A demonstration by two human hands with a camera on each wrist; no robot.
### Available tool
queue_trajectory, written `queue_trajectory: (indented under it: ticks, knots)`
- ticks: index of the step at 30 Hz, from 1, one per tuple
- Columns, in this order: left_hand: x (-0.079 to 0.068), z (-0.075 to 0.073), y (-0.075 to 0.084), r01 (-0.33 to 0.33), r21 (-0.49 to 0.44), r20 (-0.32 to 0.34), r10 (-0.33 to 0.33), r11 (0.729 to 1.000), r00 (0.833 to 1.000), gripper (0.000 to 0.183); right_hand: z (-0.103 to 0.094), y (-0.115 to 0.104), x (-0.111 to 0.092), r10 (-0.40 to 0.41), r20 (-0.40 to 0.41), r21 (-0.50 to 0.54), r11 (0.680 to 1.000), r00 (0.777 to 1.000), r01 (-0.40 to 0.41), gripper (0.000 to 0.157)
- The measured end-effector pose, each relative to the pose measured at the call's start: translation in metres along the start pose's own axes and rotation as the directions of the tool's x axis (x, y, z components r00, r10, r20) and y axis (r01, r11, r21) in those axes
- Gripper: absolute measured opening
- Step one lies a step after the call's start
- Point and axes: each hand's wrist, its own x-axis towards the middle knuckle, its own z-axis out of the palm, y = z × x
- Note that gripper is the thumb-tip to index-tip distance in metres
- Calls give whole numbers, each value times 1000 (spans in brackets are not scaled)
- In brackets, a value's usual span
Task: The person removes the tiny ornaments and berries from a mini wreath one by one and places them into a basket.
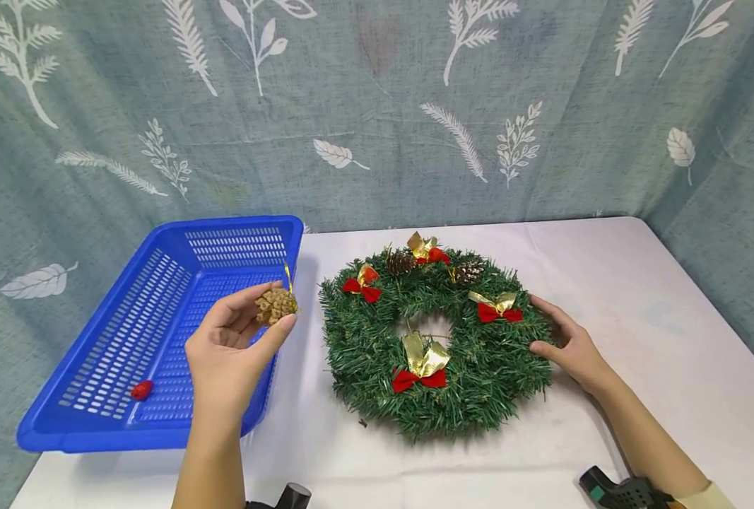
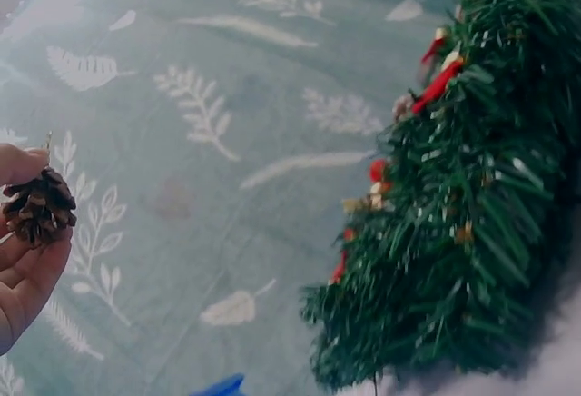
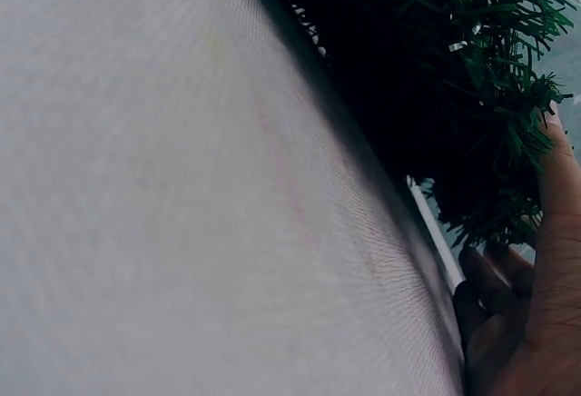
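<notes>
Devices in black sit at both wrists along the near edge, a left device [image 1: 292,497] and a right device [image 1: 621,491]. A small dark scrap [image 1: 362,423] lies on the white cloth [image 1: 326,463], just beside the wreath's near edge. At left, a blue basket [image 1: 122,442] runs from near to far, with a red piece [image 1: 141,389] in its near part. The left hand [image 1: 224,353] pinches a loose pine cone [image 1: 277,306] between thumb and fingertips; a gold loop [image 1: 289,277] rises from the cone, which appears against the basket's right rim, left of the wreath and apart from it. The right hand [image 1: 570,350] grips the right rim of a green wreath [image 1: 491,367], thumb and fingers curved about it. The wreath lies flat, bearing red-and-gold bows: a near bow [image 1: 420,379], a right bow [image 1: 500,311], a left bow [image 1: 362,288] and a far bow [image 1: 430,256]. Two attached cones [image 1: 468,273] flank the far bow. Beyond hangs a grey-green curtain [image 1: 377,191] with white leaf prints.
</notes>
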Motion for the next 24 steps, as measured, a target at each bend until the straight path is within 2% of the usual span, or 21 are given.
queue_trajectory:
  ticks: [6,13,21,24]
  knots:
    - [-2,-16,1,21,1,-56,-21,1000,998,40,2,-1,2,0,4,2,1000,1000,0,70]
    - [-6,-33,-2,11,5,-136,-11,1000,991,40,3,2,4,16,6,-10,1000,1000,-16,71]
    - [-4,-50,-11,-45,28,-122,48,999,991,40,2,1,1,17,-8,-33,999,1000,-18,72]
    - [-4,-57,-13,-24,68,-154,34,997,988,39,1,0,-1,12,-20,-45,999,1000,-13,73]
